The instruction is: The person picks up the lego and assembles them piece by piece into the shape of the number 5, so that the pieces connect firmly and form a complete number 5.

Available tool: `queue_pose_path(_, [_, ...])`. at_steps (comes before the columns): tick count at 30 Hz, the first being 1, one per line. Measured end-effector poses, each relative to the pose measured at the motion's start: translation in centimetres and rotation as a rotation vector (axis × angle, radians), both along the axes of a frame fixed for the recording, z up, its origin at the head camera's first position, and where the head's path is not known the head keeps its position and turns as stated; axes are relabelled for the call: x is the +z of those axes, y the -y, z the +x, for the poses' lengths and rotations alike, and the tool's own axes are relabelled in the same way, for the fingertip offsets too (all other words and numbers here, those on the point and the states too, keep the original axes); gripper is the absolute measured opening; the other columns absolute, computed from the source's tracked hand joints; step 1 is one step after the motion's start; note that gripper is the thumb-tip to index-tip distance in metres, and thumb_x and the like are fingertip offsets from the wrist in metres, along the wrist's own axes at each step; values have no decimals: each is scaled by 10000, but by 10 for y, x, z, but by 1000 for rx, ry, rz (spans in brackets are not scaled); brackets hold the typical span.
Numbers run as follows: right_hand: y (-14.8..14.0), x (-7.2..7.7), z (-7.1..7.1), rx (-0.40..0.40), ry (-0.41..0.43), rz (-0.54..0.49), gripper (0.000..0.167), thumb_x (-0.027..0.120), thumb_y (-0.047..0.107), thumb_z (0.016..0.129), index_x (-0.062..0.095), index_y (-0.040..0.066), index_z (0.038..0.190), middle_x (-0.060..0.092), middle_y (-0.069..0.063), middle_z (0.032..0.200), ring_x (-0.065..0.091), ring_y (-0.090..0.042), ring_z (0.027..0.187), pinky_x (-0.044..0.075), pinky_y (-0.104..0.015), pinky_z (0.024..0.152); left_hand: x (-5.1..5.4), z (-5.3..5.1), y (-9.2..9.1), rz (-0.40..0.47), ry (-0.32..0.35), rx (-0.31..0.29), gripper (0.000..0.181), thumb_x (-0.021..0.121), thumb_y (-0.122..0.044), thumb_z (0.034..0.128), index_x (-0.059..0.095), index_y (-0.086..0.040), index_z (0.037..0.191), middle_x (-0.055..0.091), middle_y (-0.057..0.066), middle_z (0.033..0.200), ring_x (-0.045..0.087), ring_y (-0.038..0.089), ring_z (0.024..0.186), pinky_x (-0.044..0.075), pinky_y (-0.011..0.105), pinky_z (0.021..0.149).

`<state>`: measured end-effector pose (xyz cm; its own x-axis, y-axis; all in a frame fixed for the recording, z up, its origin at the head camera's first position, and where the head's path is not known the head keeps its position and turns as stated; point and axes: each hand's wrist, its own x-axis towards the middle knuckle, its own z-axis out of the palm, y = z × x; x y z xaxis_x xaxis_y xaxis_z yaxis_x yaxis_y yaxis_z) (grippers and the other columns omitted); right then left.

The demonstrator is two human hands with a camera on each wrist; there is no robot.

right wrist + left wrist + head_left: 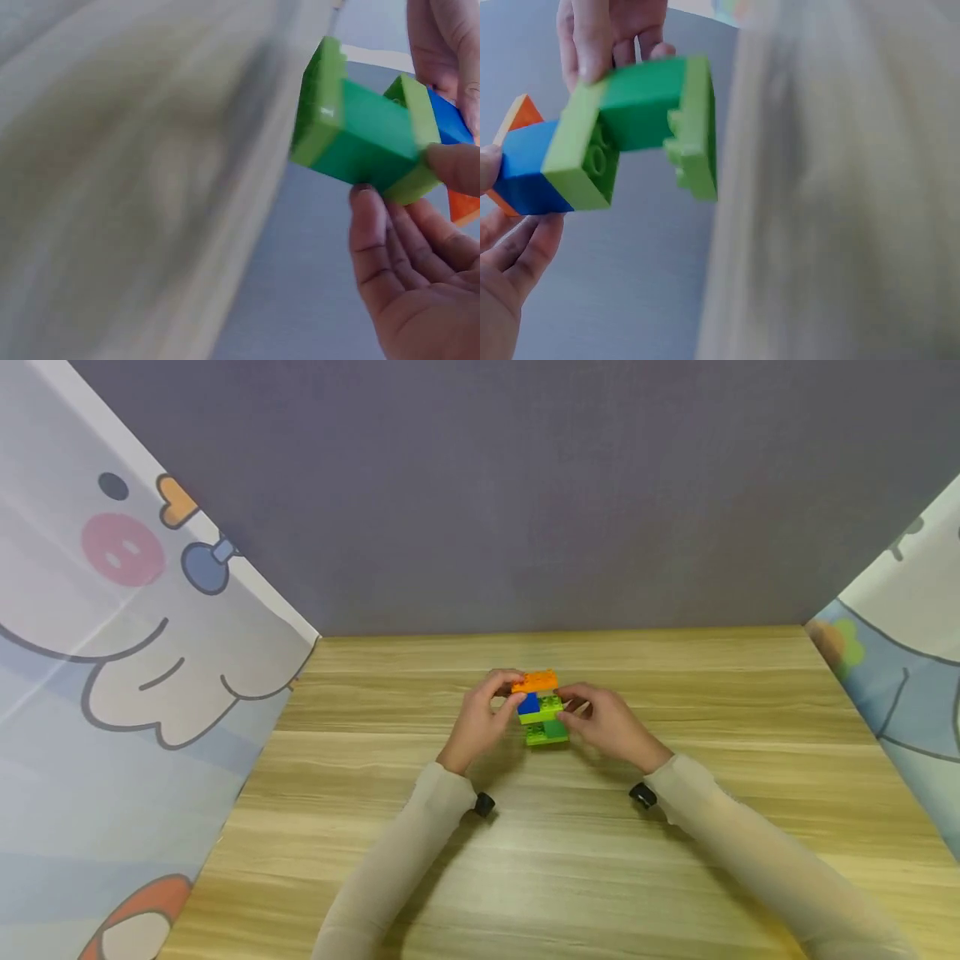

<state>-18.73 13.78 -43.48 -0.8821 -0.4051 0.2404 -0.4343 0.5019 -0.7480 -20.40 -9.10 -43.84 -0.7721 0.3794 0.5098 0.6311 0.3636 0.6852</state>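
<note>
A stack of toy building bricks stands between my hands in the head view. An orange brick (540,680) tops it, above a blue brick (528,703) and a lime brick (542,716). Below come a darker green brick (645,101) and another lime brick (696,142) at the bottom, its studs showing. My left hand (480,718) pinches the upper end, around the orange and blue bricks. With thumb and fingers, my right hand (611,727) grips the stack near the middle lime brick (420,120) and the green one.
The bricks are over a wood-grain table (360,827), with a grey wall panel (525,502) behind it. Cartoon-printed panels (150,677) flank the table on both sides. A small black device (484,804) sits at the left wrist and another black device (642,795) at the right.
</note>
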Motion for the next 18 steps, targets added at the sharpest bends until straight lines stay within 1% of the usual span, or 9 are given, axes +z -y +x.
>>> queue_pose_path(2, [0,7,2,-5,-26,-28,301,672,163,898,627,30,1163,647,-51,1044,608,-155,847,528,-320,697,8,0,1,38,-18,0,246,553,-181,962,575,-133,1203,563,2,1237,582,127,970,496,289,830])
queue_pose_path(4, [1,14,6,-10,-49,-57,305,670,193,901,633,35,1159,649,-35,1041,604,-138,836,523,-315,706,17,-1,1,63,-54,-12,254,550,-168,965,569,-117,1213,563,36,1254,584,140,970,495,285,830])
queue_pose_path(7, [2,24,11,-22,-67,-89,306,677,210,895,641,35,1143,654,-19,1004,598,-125,811,519,-298,706,26,0,2,77,-83,-48,311,572,-139,954,541,-96,1261,539,60,1303,584,152,985,499,285,824])
queue_pose_path(9, [2,30,14,-27,-77,-112,300,674,201,897,643,31,1142,656,-22,996,597,-129,805,517,-288,706,32,1,3,63,-72,-83,421,616,-131,928,487,-95,1328,495,48,1353,572,162,1019,506,300,815])
queue_pose_path(10, [3,37,18,-27,-77,-122,291,667,175,901,640,14,1143,658,-40,995,600,-146,808,517,-290,707,33,1,4,51,-62,-104,503,646,-141,909,445,-106,1369,461,35,1384,560,170,1040,509,308,812])
queue_pose_path(13, [1,44,22,-23,-81,-149,281,654,146,908,637,9,1154,661,-51,1004,610,-151,815,519,-280,704,37,2,5,-9,-37,-161,782,748,-199,827,302,-166,1469,355,-14,1456,525,185,1064,515,332,790])
queue_pose_path(15, [-1,48,25,-18,-80,-158,279,641,137,917,634,7,1163,661,-60,1014,617,-159,818,519,-280,700,38,2,6,-44,-31,-196,921,795,-217,776,223,-197,1498,298,-18,1485,501,191,1090,514,332,784])
queue_pose_path(16, [-1,49,26,-19,-79,-162,277,637,139,919,635,8,1164,660,-57,1008,616,-158,813,518,-277,693,40,2,6,-57,-32,-211,947,799,-213,770,200,-199,1503,285,-3,1491,492,194,1095,514,338,784])
queue_pose_path(18, [-4,46,25,-19,-81,-169,274,628,180,928,642,41,1164,655,-23,997,607,-135,799,514,-273,680,42,3,7,-72,-33,-225,948,798,-173,767,197,-182,1502,290,15,1486,489,196,1104,514,335,783])
